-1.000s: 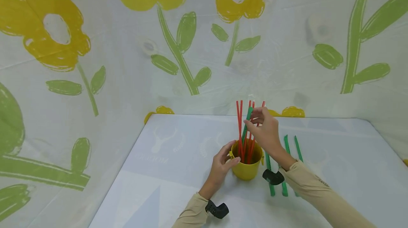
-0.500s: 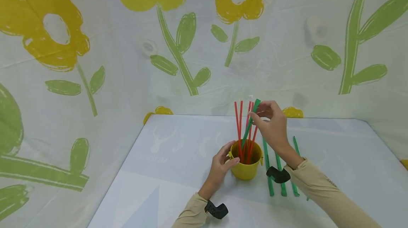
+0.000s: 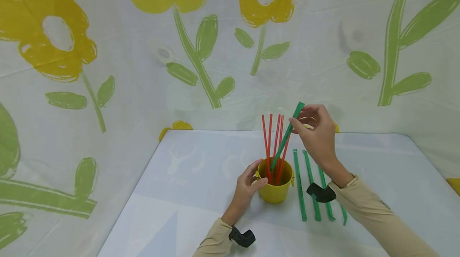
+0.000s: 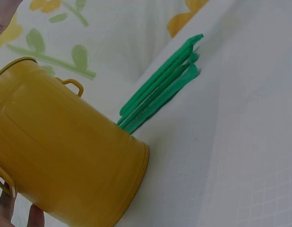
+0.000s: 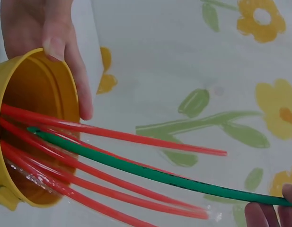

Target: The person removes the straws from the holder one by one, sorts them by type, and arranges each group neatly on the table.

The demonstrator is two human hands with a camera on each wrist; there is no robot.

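A small yellow bucket [image 3: 274, 195] stands upright on the table, with several red straws [image 3: 270, 133] leaning in it; clear wrapping shows at some of their ends. At its left side my left hand [image 3: 244, 188] grips the bucket, thumb at the rim. My right hand [image 3: 318, 135], above and right of the bucket, pinches the upper part of a green paper-wrapped straw [image 3: 287, 135]. In the right wrist view this green straw [image 5: 122, 164] slants among the red ones, its lower end at the bucket's mouth. Only fingertips of the right hand [image 5: 273, 213] appear there.
Several green wrapped straws [image 3: 300, 185] lie side by side on the white table [image 3: 201, 209], right of the bucket, partly beneath my right forearm. The left wrist view shows these green straws [image 4: 160, 85] beyond the bucket. A flower-print curtain [image 3: 136, 69] hangs behind the table.
The right hand has moved up and to the right, drawing the green straw higher and more slanted out of the bucket. The left hand has kept its grip on the bucket.
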